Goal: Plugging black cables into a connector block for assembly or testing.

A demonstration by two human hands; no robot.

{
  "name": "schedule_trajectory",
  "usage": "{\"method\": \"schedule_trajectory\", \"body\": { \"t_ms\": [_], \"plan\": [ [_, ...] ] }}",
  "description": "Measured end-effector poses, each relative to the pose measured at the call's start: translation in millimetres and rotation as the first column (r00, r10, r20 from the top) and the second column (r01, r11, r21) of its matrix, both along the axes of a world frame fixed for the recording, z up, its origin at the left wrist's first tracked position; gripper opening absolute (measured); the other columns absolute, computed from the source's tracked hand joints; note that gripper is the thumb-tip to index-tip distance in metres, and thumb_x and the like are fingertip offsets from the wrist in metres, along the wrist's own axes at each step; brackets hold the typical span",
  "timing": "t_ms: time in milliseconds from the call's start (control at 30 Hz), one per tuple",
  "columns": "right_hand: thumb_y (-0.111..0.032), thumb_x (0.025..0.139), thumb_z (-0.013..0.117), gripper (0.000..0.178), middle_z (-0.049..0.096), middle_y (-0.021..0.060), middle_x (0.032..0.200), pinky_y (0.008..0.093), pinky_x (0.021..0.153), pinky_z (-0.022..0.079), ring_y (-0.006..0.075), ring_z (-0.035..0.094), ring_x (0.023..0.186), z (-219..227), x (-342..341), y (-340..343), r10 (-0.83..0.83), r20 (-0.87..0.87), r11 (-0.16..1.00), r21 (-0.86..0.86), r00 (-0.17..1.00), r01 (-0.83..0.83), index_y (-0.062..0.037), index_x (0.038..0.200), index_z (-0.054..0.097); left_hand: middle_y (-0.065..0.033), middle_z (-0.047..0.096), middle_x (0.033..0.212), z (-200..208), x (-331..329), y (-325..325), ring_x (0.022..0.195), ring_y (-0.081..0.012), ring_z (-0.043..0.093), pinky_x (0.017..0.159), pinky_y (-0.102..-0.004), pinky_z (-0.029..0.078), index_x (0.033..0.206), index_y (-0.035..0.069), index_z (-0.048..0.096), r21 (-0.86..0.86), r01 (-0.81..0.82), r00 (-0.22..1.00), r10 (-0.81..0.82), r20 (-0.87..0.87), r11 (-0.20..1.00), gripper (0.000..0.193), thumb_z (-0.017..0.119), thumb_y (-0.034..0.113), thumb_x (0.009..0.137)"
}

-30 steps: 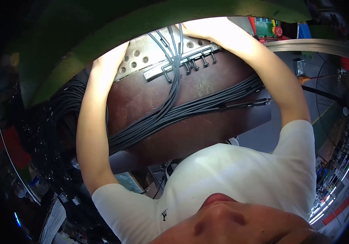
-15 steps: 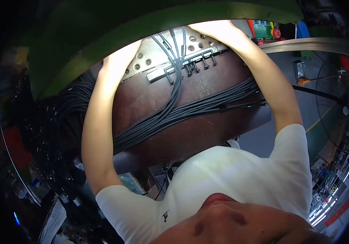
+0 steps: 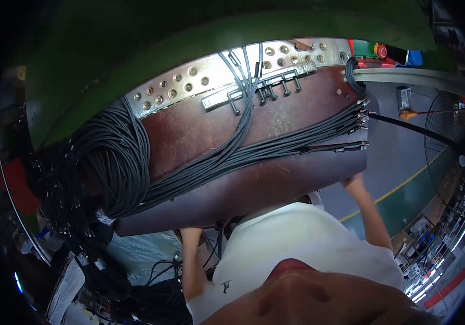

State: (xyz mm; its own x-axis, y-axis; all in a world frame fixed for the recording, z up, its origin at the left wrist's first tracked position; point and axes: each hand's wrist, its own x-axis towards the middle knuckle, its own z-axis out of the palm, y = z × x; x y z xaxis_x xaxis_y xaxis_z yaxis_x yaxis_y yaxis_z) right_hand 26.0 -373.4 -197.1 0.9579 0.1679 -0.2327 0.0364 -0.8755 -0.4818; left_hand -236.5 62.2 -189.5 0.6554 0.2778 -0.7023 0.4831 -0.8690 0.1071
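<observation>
My left hand [image 3: 190, 233] is at the near edge of the brown work surface [image 3: 189, 127], its fingers hidden beneath that edge. At the near right corner, my right hand [image 3: 354, 182] also reaches under the edge, so its fingers do not show. Across the surface lies a bundle of black cables [image 3: 232, 155], with bare ends at the right. A few cables branch off and run up over a bar with black hooks [image 3: 259, 89] to the brightly lit metal plate with holes [image 3: 189, 78]. Coiled black cables [image 3: 116, 157] hang over the left side.
A green machine housing [image 3: 216, 24] overhangs the far side. At the far right are a red emergency-stop button [image 3: 380, 51] and a pale rail [image 3: 405, 77]. A fan [image 3: 454, 157] stands on the right beyond an orange-handled tool [image 3: 407, 114]. More dark cables hang at the lower left.
Both hands have left the metal plate under the housing and come down to the near edge of the surface. The plate and the coiled cables now show more fully. The view has shifted slightly.
</observation>
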Motion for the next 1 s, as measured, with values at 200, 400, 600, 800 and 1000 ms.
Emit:
{"method": "schedule_trajectory", "body": {
  "t_ms": [200,400,600,800,1000],
  "plan": [
    [-0.012,0.078,0.064,0.024,0.061,0.0152,0.105,0.0429,0.087,0.043,0.0328,0.055,0.101,-48,-11,-7,0.383,0.083,0.922,-0.099,0.92,-0.374,-0.0071,0.102,0.064,-0.017,0.062,0.102,-13,13,4,0.093,-0.0353,0.058,0.081,-0.044,0.045,0.101,0.005,0.064,0.058,0.061,0.967,-0.073,0.243,0.996,0.026,0.055,0.02,0.083],
    [-0.008,0.076,0.063,0.02,0.062,0.0143,0.097,0.044,0.079,0.045,0.0337,0.057,0.092,-45,-8,0,0.392,0.183,0.92,-0.096,0.902,-0.381,-0.0059,0.096,0.063,-0.0161,0.062,0.103,-20,24,7,0.094,-0.0342,0.058,0.082,-0.044,0.045,0.104,0.006,0.064,0.137,0.169,0.95,-0.198,0.241,0.976,0.027,0.054,0.018,0.082],
    [-0.01,0.076,0.064,0.023,0.061,0.017,0.1,0.0438,0.081,0.045,0.0356,0.056,0.096,-30,1,17,0.298,0.066,0.954,0.014,0.952,-0.299,-0.0043,0.099,0.062,-0.0135,0.063,0.1,-29,25,10,0.093,-0.0325,0.059,0.08,-0.044,0.046,0.1,0.006,0.066,0.354,0.254,0.819,-0.395,0.417,0.9,0.026,0.055,0.023,0.083],
    [-0.012,0.078,0.063,0.021,0.062,0.0167,0.094,0.0422,0.076,0.046,0.0356,0.058,0.089,0,9,43,0.261,0.137,0.965,-0.006,0.956,-0.263,-0.0039,0.097,0.062,-0.0165,0.063,0.104,-7,34,8,0.095,-0.0357,0.059,0.082,-0.0434,0.046,0.107,0.005,0.063,0.165,0.073,0.937,-0.125,0.327,0.984,0.031,0.056,0.025,0.083],
    [-0.023,0.08,0.067,0.021,0.068,0.0105,0.086,0.0361,0.067,0.051,0.0272,0.065,0.075,143,38,69,0.439,-0.798,0.828,0.18,0.414,-0.531,-0.0061,0.092,0.067,-0.0185,0.059,0.117,109,109,-33,0.103,-0.0358,0.058,0.087,-0.04,0.046,0.119,0.003,0.056,-0.68,0.112,0.986,0.005,0.167,0.724,0.043,0.059,0.029,0.085]
  ]
}}
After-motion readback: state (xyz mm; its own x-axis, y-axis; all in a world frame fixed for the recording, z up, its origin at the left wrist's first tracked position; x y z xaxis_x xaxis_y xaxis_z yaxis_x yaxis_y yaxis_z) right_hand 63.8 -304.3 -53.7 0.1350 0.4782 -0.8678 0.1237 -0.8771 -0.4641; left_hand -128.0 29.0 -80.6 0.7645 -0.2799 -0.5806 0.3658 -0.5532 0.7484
